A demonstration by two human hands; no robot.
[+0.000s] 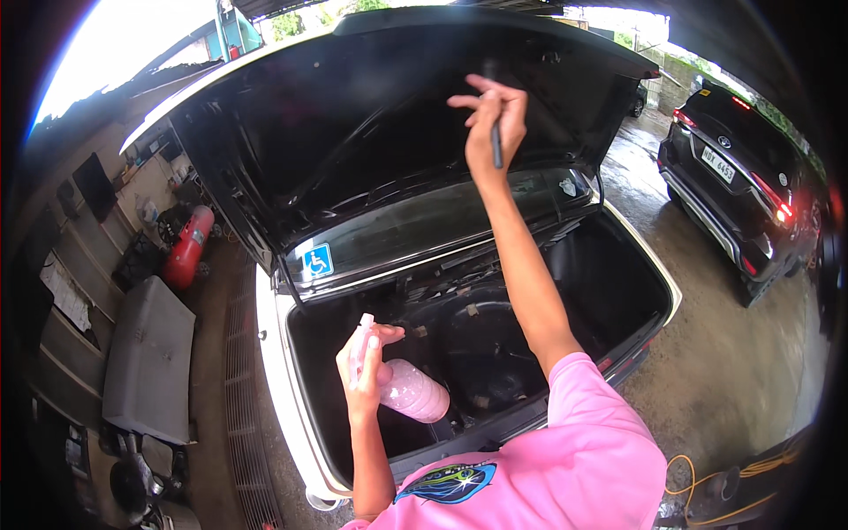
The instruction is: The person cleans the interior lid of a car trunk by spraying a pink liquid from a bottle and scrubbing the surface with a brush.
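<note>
My left hand [358, 362] is wrapped round the neck and trigger of a pink spray bottle [415, 394], which it holds tilted above the open car trunk [496, 340]. Raised high in front of the dark underside of the trunk lid [353, 124] is my right hand [493, 124]. A slim dark-handled tool [497, 147], perhaps a brush, is gripped in it; its upper end is blurred against the lid, so its tip is hard to make out. I cannot tell whether it touches the lid. The trunk interior is black, with small light patches on its floor.
A black SUV [724, 168] with lit tail lights stands on wet ground at the right. Along the left lie a red tank [189, 246], a grey panel [150, 362] and a floor grate [243, 389]. A yellow hose [698, 495] coils at lower right.
</note>
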